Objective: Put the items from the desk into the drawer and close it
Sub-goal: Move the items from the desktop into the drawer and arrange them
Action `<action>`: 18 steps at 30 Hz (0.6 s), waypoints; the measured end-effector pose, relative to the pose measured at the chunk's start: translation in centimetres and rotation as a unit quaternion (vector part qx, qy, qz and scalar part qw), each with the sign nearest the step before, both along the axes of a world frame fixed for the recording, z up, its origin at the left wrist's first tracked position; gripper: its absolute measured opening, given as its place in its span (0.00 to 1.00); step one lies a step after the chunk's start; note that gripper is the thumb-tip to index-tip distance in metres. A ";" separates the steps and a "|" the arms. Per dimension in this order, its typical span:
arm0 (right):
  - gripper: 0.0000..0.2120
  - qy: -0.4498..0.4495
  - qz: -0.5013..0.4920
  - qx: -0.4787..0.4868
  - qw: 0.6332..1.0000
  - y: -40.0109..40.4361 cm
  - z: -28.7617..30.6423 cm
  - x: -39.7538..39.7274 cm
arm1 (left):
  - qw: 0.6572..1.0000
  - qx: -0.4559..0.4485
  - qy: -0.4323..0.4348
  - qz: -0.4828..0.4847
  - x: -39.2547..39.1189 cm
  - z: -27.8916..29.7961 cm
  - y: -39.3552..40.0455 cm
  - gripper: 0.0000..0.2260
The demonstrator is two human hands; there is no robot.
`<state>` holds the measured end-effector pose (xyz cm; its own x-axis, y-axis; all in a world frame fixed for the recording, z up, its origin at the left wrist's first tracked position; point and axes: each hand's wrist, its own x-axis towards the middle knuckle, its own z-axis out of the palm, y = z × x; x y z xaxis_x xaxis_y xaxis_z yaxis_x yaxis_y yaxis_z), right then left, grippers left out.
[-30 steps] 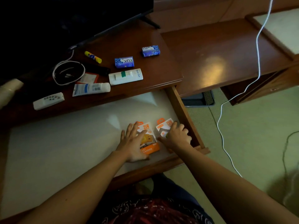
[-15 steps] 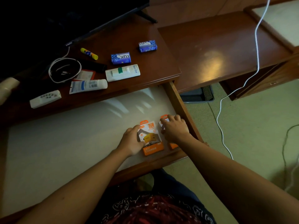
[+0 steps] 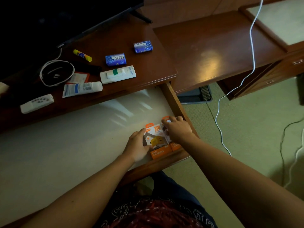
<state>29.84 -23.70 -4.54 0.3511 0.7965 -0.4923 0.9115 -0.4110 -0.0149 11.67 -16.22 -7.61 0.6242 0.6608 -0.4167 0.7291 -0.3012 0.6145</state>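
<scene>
Left hand point(image 3: 137, 146) has its grip wrapped on the left edge of an orange charger box point(image 3: 158, 142), fingers curled against the carton; right hand point(image 3: 178, 130) lies over a second orange box point(image 3: 175, 145) just to its right, fingers bent down on its top, though whether this grip pinches or only presses cannot be told. Both boxes lie flat on the pale floor of the open drawer point(image 3: 82, 137), tucked in its front right corner, the right box touching or nearly touching the side wall. Risk 1: boxes crowded edge to edge; a sideways shove could ride one carton over the other. Risk 2: fingers near the drawer wall could be nipped if the drawer is pushed too soon. Beyond the grips, on the worktop point(image 3: 148, 71): two blue soap bars point(image 3: 115, 59), white flat box point(image 3: 118, 74), tube point(image 3: 82, 88), yellow stick point(image 3: 82, 55), coiled cable point(image 3: 56, 73), white remote point(image 3: 37, 103). Judgement: most items unmoved; task early. Risk 3: the cable may uncoil when lifted and catch in the closing drawer. Risk 4: dim light; small items are easily missed.
</scene>
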 end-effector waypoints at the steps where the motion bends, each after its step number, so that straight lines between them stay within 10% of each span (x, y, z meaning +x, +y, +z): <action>1: 0.33 0.000 -0.002 -0.004 1.000 0.0 0.0 0.0 | 1.000 0.000 0.000 0.000 0.3 0.0 -0.1 0.36; 18: 0.25 -0.031 -0.021 -0.003 0.999 1.2 0.0 -0.3 | 0.999 0.016 0.024 -0.028 1.1 0.0 0.3 0.37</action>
<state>29.50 -22.53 -4.53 0.4138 0.7775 -0.4736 0.8927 -0.4485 0.0438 12.74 -15.96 -7.60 0.6400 0.6388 -0.4270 0.7394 -0.3606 0.5686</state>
